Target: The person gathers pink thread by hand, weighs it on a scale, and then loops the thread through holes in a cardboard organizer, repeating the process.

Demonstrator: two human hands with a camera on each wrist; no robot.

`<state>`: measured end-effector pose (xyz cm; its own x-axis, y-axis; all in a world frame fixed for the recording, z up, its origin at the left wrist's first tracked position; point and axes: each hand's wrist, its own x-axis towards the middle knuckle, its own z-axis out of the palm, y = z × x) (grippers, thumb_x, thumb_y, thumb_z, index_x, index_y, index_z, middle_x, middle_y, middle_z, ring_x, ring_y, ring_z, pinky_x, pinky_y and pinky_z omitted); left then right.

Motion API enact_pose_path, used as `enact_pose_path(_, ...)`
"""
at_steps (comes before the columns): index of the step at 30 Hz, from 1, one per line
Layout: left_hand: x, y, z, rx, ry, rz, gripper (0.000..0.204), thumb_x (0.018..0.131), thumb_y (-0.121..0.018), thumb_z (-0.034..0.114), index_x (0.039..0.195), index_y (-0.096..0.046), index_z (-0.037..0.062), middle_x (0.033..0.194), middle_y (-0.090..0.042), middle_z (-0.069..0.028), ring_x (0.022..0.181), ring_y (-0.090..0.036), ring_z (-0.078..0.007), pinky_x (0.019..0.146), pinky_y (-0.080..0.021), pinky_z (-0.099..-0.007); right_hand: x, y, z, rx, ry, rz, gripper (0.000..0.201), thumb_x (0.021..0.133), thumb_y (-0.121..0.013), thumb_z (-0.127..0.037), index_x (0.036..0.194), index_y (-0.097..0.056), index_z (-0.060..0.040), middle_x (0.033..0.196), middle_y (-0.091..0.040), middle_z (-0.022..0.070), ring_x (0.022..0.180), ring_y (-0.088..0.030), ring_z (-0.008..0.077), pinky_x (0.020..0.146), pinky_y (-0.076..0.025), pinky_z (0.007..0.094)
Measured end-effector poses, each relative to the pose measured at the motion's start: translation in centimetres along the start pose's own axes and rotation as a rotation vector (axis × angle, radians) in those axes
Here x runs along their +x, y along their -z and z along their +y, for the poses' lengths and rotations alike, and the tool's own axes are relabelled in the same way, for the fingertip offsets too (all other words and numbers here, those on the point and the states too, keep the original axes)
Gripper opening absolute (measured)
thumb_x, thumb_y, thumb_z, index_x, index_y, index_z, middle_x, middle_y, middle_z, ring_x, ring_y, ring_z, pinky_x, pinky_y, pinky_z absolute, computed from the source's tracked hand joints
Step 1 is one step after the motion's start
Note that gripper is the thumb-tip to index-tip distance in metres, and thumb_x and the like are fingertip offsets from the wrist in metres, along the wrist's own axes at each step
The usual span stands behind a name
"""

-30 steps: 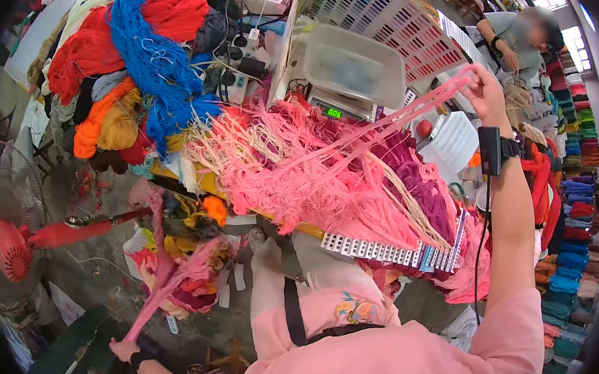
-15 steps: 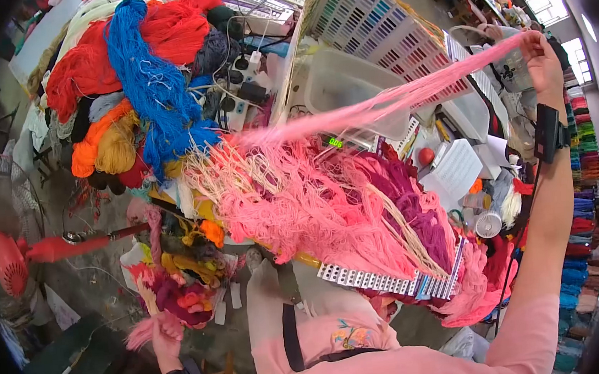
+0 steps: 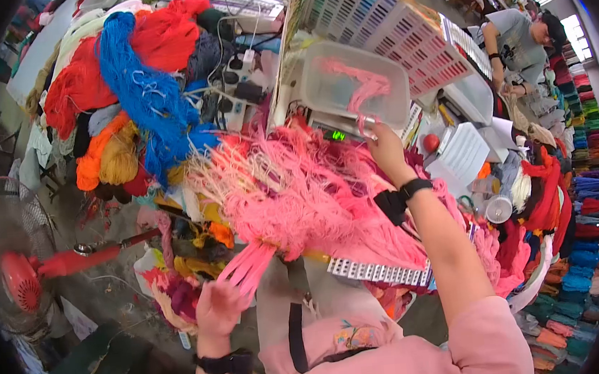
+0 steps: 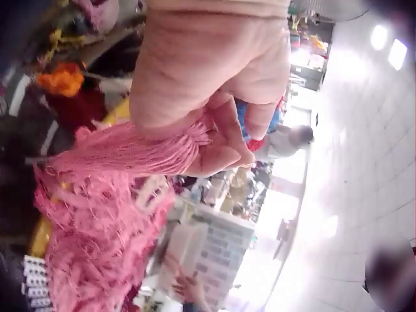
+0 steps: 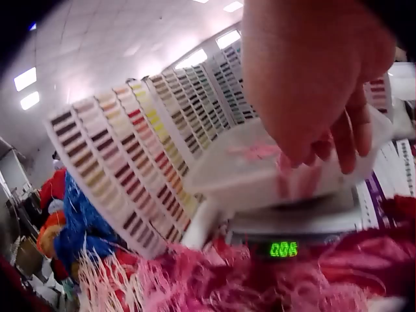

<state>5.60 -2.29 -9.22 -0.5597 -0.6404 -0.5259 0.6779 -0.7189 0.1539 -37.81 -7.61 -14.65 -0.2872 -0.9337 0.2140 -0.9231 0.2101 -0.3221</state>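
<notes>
My left hand (image 3: 217,309) is at the near left edge of the pink yarn pile (image 3: 294,209). In the left wrist view its fingers grip a hank of pink yarn (image 4: 143,153), whose strands trail toward the pile. At the near rim of a clear plastic tub (image 3: 398,78), my right hand (image 3: 387,149) pinches the tail of a thin length of pink yarn (image 3: 369,90). The rest of that length lies folded inside the tub. Beneath the tub is a scale with a lit green display (image 5: 283,249). In the right wrist view the hand hides part of the tub.
A tall thread colour chart (image 3: 400,28) stands behind the tub. Blue yarn (image 3: 142,94) and red yarn (image 3: 169,38) are heaped at the far left, by power strips. A red fan (image 3: 23,282) stands left. Another person (image 3: 522,46) is at the far right.
My right hand has come down from the upper right to the tub, and the pink yarn it stretched now lies there. My left hand has moved rightward to the pile's near edge.
</notes>
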Motion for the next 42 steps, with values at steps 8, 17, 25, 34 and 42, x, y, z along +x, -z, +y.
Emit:
enact_pose_path(8,4.1,-7.2,-4.0,-0.178,0.003,-0.418,0.05,0.085,-0.025,0.042,0.087,-0.059,0.0059,0.087,-0.054,-0.0046,0.112,-0.033,-0.0258,0.097,-0.014,-0.0454,-11.8,5.4,-16.6,1.441,-0.652,-0.445,0.015,0.077,-0.051,-0.008,0.089,-0.054,0.0012,0.076,-0.055,0.0043,0.06,-0.053,0.0081,0.052,-0.044,0.0195)
enact_pose_path(17,3.0,-7.8,-5.8,0.025,0.032,-0.547,0.053,0.082,-0.026,0.05,0.09,-0.06,0.0098,0.088,-0.057,-0.0049,0.119,-0.022,-0.0264,0.099,-0.006,-0.0421,-17.8,8.7,-22.4,1.474,-0.799,-0.504,0.025,0.072,-0.059,-0.009,0.093,-0.053,0.0014,0.073,-0.055,0.0018,0.053,-0.05,0.0062,0.046,-0.04,0.0175)
enact_pose_path(25,1.2,-6.0,-5.9,0.017,0.579,-0.595,0.039,0.084,-0.03,0.04,0.089,-0.055,0.0108,0.085,-0.051,-0.0047,0.095,-0.04,-0.0197,0.075,-0.036,-0.0416,-24.7,17.3,-12.2,1.79,-0.793,0.106,0.016,0.077,-0.052,-0.009,0.092,-0.055,-0.0029,0.097,-0.05,0.0054,0.057,-0.048,0.0056,0.045,-0.038,0.017)
enact_pose_path(34,4.3,4.9,5.3,0.117,0.009,0.242,0.024,0.084,-0.038,0.02,0.07,-0.051,0.0052,0.044,-0.026,0.0058,0.037,-0.024,-0.0047,0.034,-0.019,-0.0181,-46.6,36.2,20.8,1.465,-0.534,1.128,0.008,0.076,-0.047,-0.006,0.071,-0.051,-0.0004,0.071,-0.054,0.0067,0.065,-0.05,0.0164,0.074,-0.041,0.029)
enact_pose_path(42,8.9,-3.3,-34.0,0.926,0.595,-0.013,0.016,0.079,-0.05,0.018,0.088,-0.053,0.0045,0.074,-0.053,-0.0009,0.057,-0.046,-0.0052,0.044,-0.034,-0.0154,-43.8,22.1,20.8,0.958,-0.984,0.307,0.015,0.072,-0.056,-0.013,0.081,-0.06,-0.0006,0.074,-0.057,0.0016,0.068,-0.051,0.0084,0.062,-0.04,0.0212)
